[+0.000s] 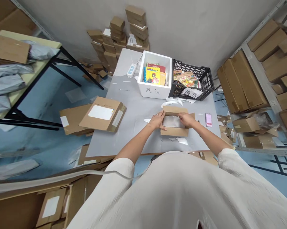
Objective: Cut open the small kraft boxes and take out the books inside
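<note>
An opened cardboard box (174, 131) lies on the grey table in front of me, its flaps standing up around a whitish wrapped content (173, 121). Gripping the box's left end is my left hand (157, 121), with the thumb low and the fingers near the back corner. My right hand (186, 119) reaches over the right end, its fingertips bent inward at the whitish content. Whatever those fingertips pinch is too small to make out. Torn white paper scraps (182, 141) lie close to the box.
Behind the box stand a white foam bin (155, 90) with books and a black plastic crate (206, 87) with booklets. A phone (208, 120) lies to the right. A larger labelled carton (102, 114) overhangs the table's left edge. Shelves (260, 76) of cartons stand at right.
</note>
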Available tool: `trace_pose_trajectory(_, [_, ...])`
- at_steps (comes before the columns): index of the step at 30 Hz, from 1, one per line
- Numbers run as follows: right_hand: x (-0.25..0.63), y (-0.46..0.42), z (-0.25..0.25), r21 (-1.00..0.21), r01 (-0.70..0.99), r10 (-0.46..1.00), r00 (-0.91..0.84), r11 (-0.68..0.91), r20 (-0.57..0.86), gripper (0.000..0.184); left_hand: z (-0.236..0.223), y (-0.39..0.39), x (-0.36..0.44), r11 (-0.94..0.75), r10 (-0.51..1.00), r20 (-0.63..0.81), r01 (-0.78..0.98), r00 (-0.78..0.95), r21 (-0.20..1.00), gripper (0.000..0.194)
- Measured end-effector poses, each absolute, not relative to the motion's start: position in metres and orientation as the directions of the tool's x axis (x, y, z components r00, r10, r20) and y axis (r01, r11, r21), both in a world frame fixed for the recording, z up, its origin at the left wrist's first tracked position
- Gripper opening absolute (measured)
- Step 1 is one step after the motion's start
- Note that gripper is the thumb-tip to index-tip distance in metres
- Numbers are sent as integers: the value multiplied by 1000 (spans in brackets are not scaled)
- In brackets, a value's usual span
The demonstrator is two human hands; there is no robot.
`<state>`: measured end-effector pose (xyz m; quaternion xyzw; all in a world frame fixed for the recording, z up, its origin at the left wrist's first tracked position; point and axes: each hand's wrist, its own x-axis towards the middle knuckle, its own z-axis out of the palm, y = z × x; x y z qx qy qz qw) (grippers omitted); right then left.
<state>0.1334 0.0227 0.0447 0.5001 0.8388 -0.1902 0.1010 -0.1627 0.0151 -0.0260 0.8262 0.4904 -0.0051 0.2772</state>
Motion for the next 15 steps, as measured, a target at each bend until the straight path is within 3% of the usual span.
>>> trace_pose_trajectory(3, [101,33,26,-214,797,643,-587,565,-492,48,-27,13,-161,-368,808,-274,810,522,457,158])
trace_pose_trajectory(6, [82,36,0,-196,769,578,-599,609,-554,44,-31,11,-160,-352,811,-272,803,518,481,161])
trace_pose_trajectory(10, [73,43,-29,-179,725,506,-613,665,-606,63,-37,7,-160,-339,798,-285,786,532,518,166])
trace_pose_trajectory(15, [64,51,-56,-262,757,518,-616,599,-594,58,-43,2,-162,-345,798,-262,769,542,539,168])
